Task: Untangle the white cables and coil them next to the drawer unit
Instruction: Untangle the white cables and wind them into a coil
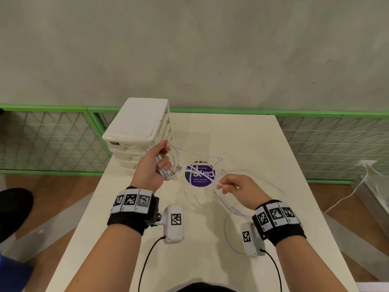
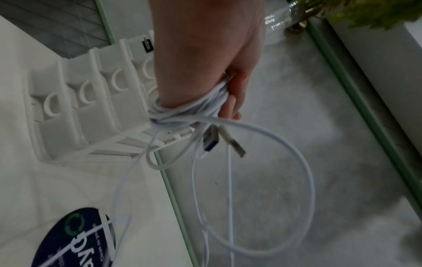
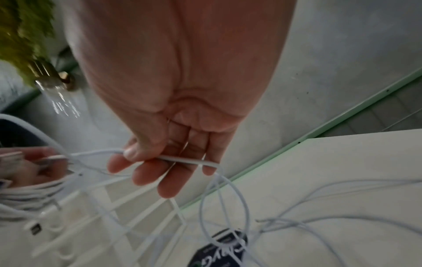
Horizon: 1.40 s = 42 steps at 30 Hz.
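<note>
The white surface (image 1: pixel 242 144) fills the middle of your head view, with a green mesh fence (image 1: pixel 52 140) behind it at 9 and 3 o'clock. The white drawer unit (image 1: pixel 136 131) stands on the surface's far-left corner, at 11 o'clock from the round purple sticker (image 1: pixel 200 175). The white cables (image 1: pixel 231 199) are still tangled: loose loops sprawl over the sticker and out toward 4 o'clock, and none lie coiled beside the drawer unit. Your left hand (image 1: pixel 150 167) is raised just in front of the drawers, its grip curled round a gathered bundle of cable turns; in the left wrist view the USB plugs (image 2: pixel 224 142) hang below that bundle. Your right hand (image 1: pixel 237 189) sits at 3 o'clock from the left one, well apart, its thumb (image 3: pixel 137 150) pinching a single strand against the fingers (image 3: pixel 169 180), which are otherwise loosely extended.
</note>
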Each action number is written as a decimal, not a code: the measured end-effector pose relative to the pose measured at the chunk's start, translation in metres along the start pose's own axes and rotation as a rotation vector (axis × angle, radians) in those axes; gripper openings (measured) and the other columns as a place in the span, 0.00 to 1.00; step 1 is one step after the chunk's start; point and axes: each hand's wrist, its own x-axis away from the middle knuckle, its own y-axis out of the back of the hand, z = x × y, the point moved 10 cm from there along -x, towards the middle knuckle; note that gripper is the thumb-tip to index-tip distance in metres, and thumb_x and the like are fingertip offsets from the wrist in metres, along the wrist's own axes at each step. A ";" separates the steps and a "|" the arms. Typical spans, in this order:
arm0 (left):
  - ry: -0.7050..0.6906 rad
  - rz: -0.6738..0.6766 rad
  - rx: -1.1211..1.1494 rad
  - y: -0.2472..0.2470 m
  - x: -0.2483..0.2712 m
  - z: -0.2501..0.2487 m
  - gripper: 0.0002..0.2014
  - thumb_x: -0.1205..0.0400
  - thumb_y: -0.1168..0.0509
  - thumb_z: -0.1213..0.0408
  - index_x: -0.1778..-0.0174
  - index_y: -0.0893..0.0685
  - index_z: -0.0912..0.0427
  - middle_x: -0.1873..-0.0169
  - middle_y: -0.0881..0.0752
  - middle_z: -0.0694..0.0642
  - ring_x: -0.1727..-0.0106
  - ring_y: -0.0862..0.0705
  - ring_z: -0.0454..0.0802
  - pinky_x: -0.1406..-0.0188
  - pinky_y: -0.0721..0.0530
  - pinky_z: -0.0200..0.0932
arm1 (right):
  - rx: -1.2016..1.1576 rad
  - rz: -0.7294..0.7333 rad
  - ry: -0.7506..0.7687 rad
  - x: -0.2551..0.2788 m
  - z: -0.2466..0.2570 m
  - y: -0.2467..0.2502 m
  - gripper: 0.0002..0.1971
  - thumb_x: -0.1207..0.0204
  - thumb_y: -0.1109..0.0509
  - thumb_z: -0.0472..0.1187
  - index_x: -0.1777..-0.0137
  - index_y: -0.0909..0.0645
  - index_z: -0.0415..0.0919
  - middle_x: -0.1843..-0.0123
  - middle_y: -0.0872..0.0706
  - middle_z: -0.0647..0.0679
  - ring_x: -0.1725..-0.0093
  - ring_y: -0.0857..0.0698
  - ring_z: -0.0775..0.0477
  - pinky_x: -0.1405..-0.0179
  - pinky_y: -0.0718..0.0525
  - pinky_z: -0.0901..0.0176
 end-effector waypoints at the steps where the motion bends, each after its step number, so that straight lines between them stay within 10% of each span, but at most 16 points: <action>1: -0.020 -0.011 0.013 0.005 -0.001 -0.005 0.10 0.13 0.45 0.65 0.57 0.21 0.59 0.69 0.20 0.48 0.88 0.38 0.39 0.88 0.35 0.31 | 0.018 -0.001 -0.025 0.001 -0.011 0.001 0.11 0.23 0.36 0.28 0.58 0.16 0.43 0.66 0.17 0.60 0.68 0.21 0.71 0.61 0.27 0.83; 6: -0.037 -0.070 -0.135 0.017 -0.001 0.000 0.07 0.15 0.41 0.67 0.55 0.19 0.61 0.63 0.14 0.51 0.86 0.38 0.41 0.86 0.35 0.33 | 0.058 0.017 -0.148 0.004 -0.049 -0.002 0.11 0.23 0.36 0.27 0.54 0.15 0.42 0.58 0.12 0.58 0.58 0.15 0.69 0.46 0.22 0.66; 10: -0.032 0.001 -0.280 -0.006 0.008 0.022 0.05 0.16 0.37 0.67 0.52 0.19 0.65 0.54 0.10 0.58 0.85 0.36 0.43 0.86 0.33 0.32 | -0.116 -0.155 0.035 -0.004 0.010 0.013 0.13 0.22 0.33 0.34 0.49 0.16 0.54 0.49 0.12 0.53 0.45 0.15 0.54 0.38 0.23 0.61; 17: -0.024 0.043 -0.259 -0.023 0.014 0.031 0.06 0.16 0.36 0.65 0.49 0.17 0.63 0.50 0.09 0.56 0.84 0.36 0.43 0.83 0.31 0.36 | 0.045 -0.173 0.161 -0.023 0.077 -0.005 0.17 0.22 0.31 0.44 0.33 0.20 0.48 0.62 0.16 0.52 0.65 0.21 0.61 0.56 0.26 0.68; 26: 0.010 0.094 -0.195 -0.021 0.014 0.029 0.06 0.15 0.40 0.66 0.50 0.19 0.63 0.61 0.14 0.51 0.85 0.37 0.41 0.85 0.34 0.33 | 0.065 -0.064 0.195 -0.019 0.077 -0.022 0.04 0.26 0.27 0.40 0.61 0.14 0.41 0.63 0.21 0.53 0.65 0.24 0.58 0.57 0.26 0.61; 38: -0.103 -0.009 0.132 0.007 -0.008 -0.014 0.10 0.13 0.45 0.64 0.60 0.24 0.56 0.70 0.16 0.44 0.87 0.37 0.38 0.86 0.35 0.30 | -0.231 -0.361 -0.054 0.022 -0.051 0.085 0.10 0.26 0.28 0.33 0.63 0.12 0.48 0.64 0.12 0.62 0.64 0.20 0.64 0.57 0.25 0.69; 42: -0.142 -0.066 -0.152 0.007 0.004 -0.012 0.06 0.15 0.37 0.62 0.55 0.18 0.59 0.61 0.11 0.49 0.84 0.34 0.40 0.84 0.32 0.32 | -0.129 -0.559 -0.264 0.035 -0.098 0.102 0.07 0.24 0.31 0.33 0.50 0.12 0.38 0.47 0.12 0.45 0.49 0.18 0.50 0.53 0.25 0.71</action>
